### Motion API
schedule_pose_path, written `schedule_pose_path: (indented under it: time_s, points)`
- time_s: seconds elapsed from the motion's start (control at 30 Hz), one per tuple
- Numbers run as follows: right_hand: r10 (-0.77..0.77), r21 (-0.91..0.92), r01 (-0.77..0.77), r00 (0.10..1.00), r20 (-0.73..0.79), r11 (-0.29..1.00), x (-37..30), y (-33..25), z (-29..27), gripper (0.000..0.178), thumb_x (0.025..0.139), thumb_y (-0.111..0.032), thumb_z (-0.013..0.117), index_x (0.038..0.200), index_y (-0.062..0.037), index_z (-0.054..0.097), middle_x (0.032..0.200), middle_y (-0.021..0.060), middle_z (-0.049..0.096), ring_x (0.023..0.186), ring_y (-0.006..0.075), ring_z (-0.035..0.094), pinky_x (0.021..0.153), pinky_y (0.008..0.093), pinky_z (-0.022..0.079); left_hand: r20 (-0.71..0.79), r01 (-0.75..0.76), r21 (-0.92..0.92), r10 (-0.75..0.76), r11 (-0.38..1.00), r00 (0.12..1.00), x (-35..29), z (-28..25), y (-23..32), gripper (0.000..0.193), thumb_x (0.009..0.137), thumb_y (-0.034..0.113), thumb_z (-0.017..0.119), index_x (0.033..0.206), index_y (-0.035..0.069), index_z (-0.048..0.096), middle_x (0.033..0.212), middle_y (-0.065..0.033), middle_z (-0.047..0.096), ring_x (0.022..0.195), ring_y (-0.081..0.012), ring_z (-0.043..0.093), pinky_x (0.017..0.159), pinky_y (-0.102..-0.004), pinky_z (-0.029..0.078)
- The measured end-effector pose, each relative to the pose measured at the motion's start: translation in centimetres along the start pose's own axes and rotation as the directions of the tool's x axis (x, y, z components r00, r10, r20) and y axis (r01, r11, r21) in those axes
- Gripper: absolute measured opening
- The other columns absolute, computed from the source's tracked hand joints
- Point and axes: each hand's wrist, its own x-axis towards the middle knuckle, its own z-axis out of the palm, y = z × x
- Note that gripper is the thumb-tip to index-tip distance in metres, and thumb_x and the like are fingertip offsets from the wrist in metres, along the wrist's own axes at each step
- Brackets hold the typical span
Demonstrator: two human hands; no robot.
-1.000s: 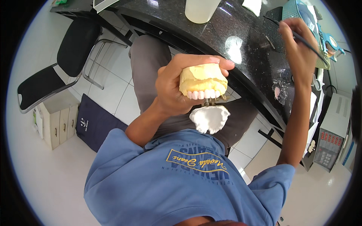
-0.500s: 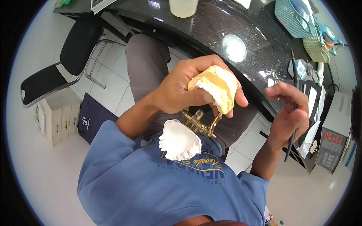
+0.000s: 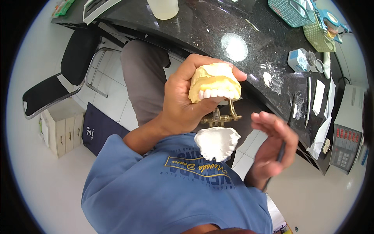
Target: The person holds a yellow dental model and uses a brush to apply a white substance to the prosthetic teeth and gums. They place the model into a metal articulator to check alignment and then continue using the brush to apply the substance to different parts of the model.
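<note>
My left hand (image 3: pixel 179 101) is closed round a yellow plaster dental cast (image 3: pixel 214 72), fingers over its back and thumb below the front. A row of white teeth (image 3: pixel 220 93) lines its front edge, facing me. Below it hangs a brass articulator (image 3: pixel 218 118), swung open, with a white plaster cast (image 3: pixel 214 142) at its lower end, in front of my shirt. To the right, my right hand (image 3: pixel 278 140) is raised apart from the casts, slightly blurred. A slim dark brush (image 3: pixel 281 153) lies between its thumb and fingers; the fingers partly hide it.
White powder (image 3: pixel 269 79) is spilled on the black table (image 3: pixel 194 33). A clear jar (image 3: pixel 300 59), teal basket (image 3: pixel 286 11), green basket (image 3: pixel 317 37) and white paper strips (image 3: pixel 319 96) lie at the right. A translucent cup (image 3: pixel 164 8) stands at the back. A black chair (image 3: pixel 80 52) is at the left.
My left hand has turned the articulator so the teeth face me and the white cast sits further right. My right hand has come lower and closer, its brush tilted along with it.
</note>
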Motion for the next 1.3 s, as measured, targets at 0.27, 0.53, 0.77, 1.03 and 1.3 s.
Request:
schedule_pose_path:
  time_s: [0.27,0.53,0.77,1.03,1.3]
  points:
    - [0.161,0.115,-0.135,0.950,-0.267,0.984,-4.2,1.1,4.2,0.107,0.065,-0.042,0.084,0.140,0.0078,0.026,0.131,0.0287,0.046,0.117,0.0356,0.054,0.098,0.0423,0.046,-0.238,0.047,0.121,-0.017,0.992,0.971,0.6,2.0,0.3,0.049,0.094,0.039,0.056,0.120,-0.001,0.042,0.113,-0.0213,0.059,0.091,-0.0257,0.066,0.071,-0.0348,0.059]
    - [0.272,0.250,-0.197,0.911,-0.310,0.948,-1.8,-1.4,2.1,0.100,0.069,-0.031,0.085,0.141,0.0077,0.027,0.127,0.0255,0.053,0.116,0.0295,0.055,0.097,0.0383,0.047,-0.106,-0.069,0.033,0.072,0.997,0.992,0.7,2.3,0.6,0.078,0.089,0.048,0.057,0.140,-0.001,0.026,0.130,-0.0219,0.047,0.109,-0.0304,0.059,0.086,-0.0402,0.055]
    - [0.147,-0.004,-0.157,0.934,-0.326,0.988,2.3,-2.6,-0.6,0.099,0.075,-0.057,0.071,0.135,0.0137,0.036,0.129,0.0229,0.051,0.114,0.0265,0.057,0.098,0.0376,0.046,-0.050,-0.089,-0.092,0.085,0.992,0.995,-0.4,2.6,0.8,0.080,0.095,0.041,0.049,0.148,0.002,0.005,0.142,-0.0201,0.031,0.129,-0.0383,0.041,0.103,-0.0457,0.042]
    - [0.203,0.230,-0.158,0.961,-0.187,0.960,3.8,-2.4,-1.4,0.084,0.086,-0.042,0.066,0.138,0.0134,0.029,0.135,0.0202,0.047,0.120,0.0236,0.053,0.100,0.0357,0.043,-0.064,-0.193,0.019,0.194,0.981,0.979,-0.5,1.6,0.9,0.091,0.073,0.034,0.077,0.140,-0.002,0.029,0.131,-0.0133,0.044,0.123,-0.0385,0.047,0.100,-0.0430,0.047]
    - [0.100,0.065,-0.091,0.984,-0.150,0.994,6.1,-2.9,-1.1,0.071,0.074,-0.017,0.079,0.132,0.0080,0.045,0.124,0.0257,0.057,0.114,0.0244,0.058,0.095,0.0310,0.046,-0.002,-0.329,0.207,0.337,0.921,0.941,-0.2,1.4,1.7,0.070,0.067,0.015,0.084,0.125,-0.003,0.049,0.125,-0.0147,0.046,0.118,-0.0273,0.052,0.101,-0.0403,0.047]
